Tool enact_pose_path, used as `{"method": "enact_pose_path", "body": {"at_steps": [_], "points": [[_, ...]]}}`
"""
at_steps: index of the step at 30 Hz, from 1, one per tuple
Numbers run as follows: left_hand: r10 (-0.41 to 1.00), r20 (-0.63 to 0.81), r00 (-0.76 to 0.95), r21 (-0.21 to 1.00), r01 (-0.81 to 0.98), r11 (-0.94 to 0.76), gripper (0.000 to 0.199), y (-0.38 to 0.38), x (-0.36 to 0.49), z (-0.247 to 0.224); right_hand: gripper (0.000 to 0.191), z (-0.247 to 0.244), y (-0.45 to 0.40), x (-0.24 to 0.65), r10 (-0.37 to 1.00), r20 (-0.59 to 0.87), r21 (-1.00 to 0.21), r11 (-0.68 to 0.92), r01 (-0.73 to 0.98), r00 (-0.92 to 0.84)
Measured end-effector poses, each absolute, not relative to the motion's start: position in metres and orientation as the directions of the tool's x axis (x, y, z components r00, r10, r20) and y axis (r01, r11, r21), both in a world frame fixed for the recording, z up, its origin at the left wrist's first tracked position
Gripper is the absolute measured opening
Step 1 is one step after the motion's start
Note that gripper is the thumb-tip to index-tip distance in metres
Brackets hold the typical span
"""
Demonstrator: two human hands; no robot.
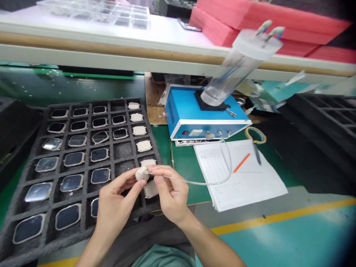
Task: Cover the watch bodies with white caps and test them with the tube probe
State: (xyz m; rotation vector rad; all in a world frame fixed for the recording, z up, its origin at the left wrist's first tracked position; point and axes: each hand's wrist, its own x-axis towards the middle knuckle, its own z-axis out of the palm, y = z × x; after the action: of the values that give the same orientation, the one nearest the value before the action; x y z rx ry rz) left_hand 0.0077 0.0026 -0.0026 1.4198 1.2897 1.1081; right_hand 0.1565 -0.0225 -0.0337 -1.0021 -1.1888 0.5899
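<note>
My left hand (pixel 118 198) pinches a small beige watch case (pixel 141 173) between thumb and fingers, tilted above the tray. At the case's right side, my right hand (pixel 174 194) holds the end of a thin clear tube (pixel 205 183). Whether the tube's tip enters the case or only touches it, I cannot tell. The tube curves back to the front of a blue box-shaped machine (pixel 191 111). Beneath my hands lies a dark foam tray (pixel 88 157). Its compartments hold dark-screened watch faces (pixel 74 158) and, in the right column, beige watch cases (pixel 144 146).
A clear cylinder (pixel 228 78) stands on the machine. Right of my hands are papers (pixel 239 193), an orange strip (pixel 241 162), a pen (pixel 257 154) and a tape roll (pixel 260 135). A shelf (pixel 125 53) crosses behind, with red foam (pixel 278 22). Black trays (pixel 311 148) stand right.
</note>
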Motion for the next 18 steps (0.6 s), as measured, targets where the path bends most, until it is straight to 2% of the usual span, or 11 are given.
{"method": "enact_pose_path", "body": {"at_steps": [12, 18], "points": [[0.997, 0.047, 0.055, 0.976, 0.211, -0.058, 0.036, 0.0048, 0.0087, 0.0014, 0.018, -0.0307, -0.0188, 0.1558, 0.808, 0.496, -0.866, 0.487, 0.113, 0.317], [0.996, 0.061, 0.062, 0.977, 0.203, -0.072, 0.033, 0.0043, 0.0086, -0.0006, 0.018, -0.0299, -0.0189, 0.1560, 0.804, 0.501, -0.864, 0.487, 0.130, 0.320]]}}
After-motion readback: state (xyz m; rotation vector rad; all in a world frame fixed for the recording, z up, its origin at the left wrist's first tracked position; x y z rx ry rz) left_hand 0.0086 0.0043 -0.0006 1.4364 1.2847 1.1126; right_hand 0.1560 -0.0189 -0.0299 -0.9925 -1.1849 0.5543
